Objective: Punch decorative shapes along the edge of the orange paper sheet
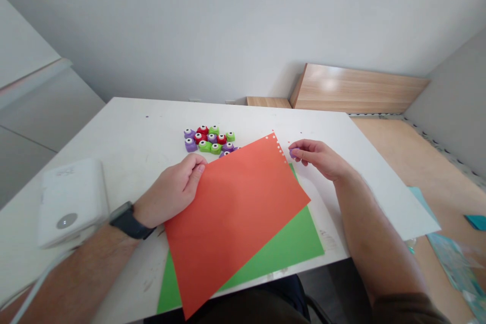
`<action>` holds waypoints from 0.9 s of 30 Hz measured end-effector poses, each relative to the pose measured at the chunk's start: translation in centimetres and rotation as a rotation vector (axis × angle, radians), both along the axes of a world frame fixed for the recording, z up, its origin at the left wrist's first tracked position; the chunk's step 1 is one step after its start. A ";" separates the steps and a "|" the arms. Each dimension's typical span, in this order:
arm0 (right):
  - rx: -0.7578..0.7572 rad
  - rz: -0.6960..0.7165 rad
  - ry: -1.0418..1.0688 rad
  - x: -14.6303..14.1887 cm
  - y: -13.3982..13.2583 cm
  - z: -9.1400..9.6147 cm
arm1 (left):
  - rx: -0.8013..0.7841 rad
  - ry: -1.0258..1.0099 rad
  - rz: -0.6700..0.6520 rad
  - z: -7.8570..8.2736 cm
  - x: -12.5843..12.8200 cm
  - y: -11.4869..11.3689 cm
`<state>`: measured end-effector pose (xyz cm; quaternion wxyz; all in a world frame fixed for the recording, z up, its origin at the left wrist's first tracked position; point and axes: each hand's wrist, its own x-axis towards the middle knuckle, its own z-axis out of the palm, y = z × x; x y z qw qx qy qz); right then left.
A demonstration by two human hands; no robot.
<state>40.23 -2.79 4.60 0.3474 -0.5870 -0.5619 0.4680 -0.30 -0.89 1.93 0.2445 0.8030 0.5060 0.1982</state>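
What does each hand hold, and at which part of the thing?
The left hand holds the orange paper at its left edge. The right hand pinches a small purple punch in its fingertips.

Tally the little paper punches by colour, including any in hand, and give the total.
Purple punches: 6, counting the one in the right hand and one half hidden by the orange sheet
Red punches: 3
Green punches: 4
Total: 13

Left hand (175,188) pinching orange sheet (235,212) over green sheet (299,243); right hand (319,158) gripping purple punch (294,152) beside holed corner; punches (209,140) clustered on table (129,136).
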 end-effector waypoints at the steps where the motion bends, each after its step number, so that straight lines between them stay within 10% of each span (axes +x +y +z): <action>1: 0.027 -0.042 -0.009 0.2 0.1 -0.1 | -0.005 0.001 -0.003 0.0 0.0 0.0; 11: 0.278 -0.625 -0.409 5.8 3.0 -3.8 | -0.017 0.027 -0.045 -0.1 -0.1 -0.1; 27: 0.201 -0.717 -0.981 8.5 5.0 -5.9 | 0.031 0.078 -0.149 -0.4 -0.1 -0.1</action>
